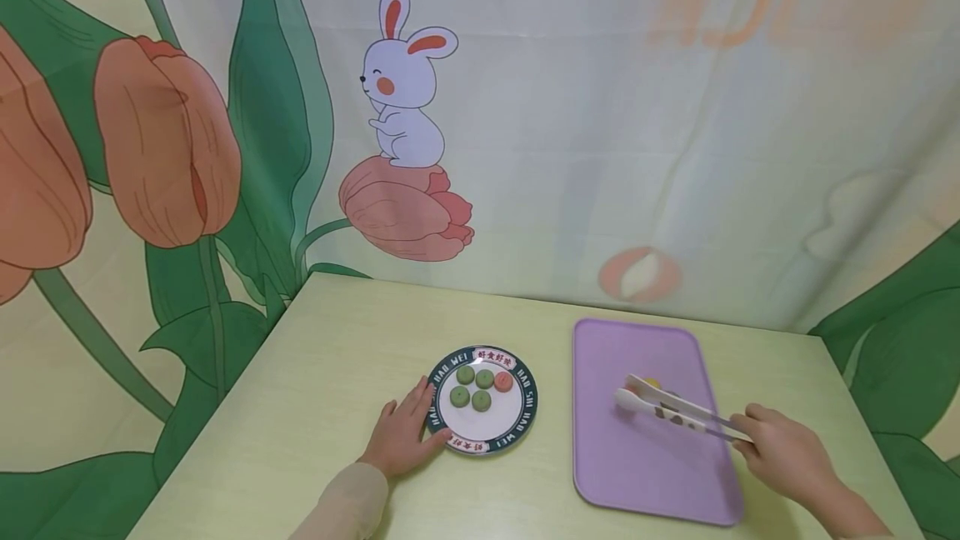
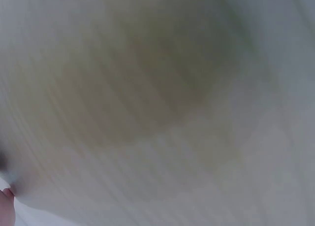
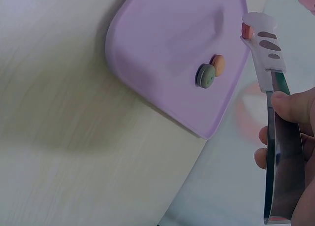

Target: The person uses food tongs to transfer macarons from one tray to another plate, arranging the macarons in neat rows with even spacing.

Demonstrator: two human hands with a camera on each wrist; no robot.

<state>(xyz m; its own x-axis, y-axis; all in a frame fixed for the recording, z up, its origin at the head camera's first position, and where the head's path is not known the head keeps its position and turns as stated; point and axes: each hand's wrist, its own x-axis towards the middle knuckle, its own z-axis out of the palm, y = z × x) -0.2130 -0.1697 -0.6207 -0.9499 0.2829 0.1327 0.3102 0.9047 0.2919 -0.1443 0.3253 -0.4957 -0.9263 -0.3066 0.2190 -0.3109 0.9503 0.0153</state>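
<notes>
My right hand (image 1: pixel 787 457) grips a pair of tongs (image 3: pixel 288 152) with white, brown-spotted tips, held over the purple tray (image 1: pixel 637 473). In the right wrist view, a pinkish macaron (image 3: pixel 247 31) sits between the tong tips. A green macaron (image 3: pixel 205 76) and an orange macaron (image 3: pixel 218 64) lie side by side on the tray; the tongs largely hide them in the head view. My left hand (image 1: pixel 402 436) rests at the left rim of a round plate (image 1: pixel 527 419), fingers extended. Several green macarons (image 1: pixel 481 400) and one pink macaron (image 1: pixel 503 382) are on the plate.
The light table (image 1: pixel 360 323) carries the plate on the left and the tray on the right, with a gap between them. A printed curtain (image 1: pixel 540 148) with tulips and a rabbit hangs behind the table. The left wrist view is mostly a blurred pale surface.
</notes>
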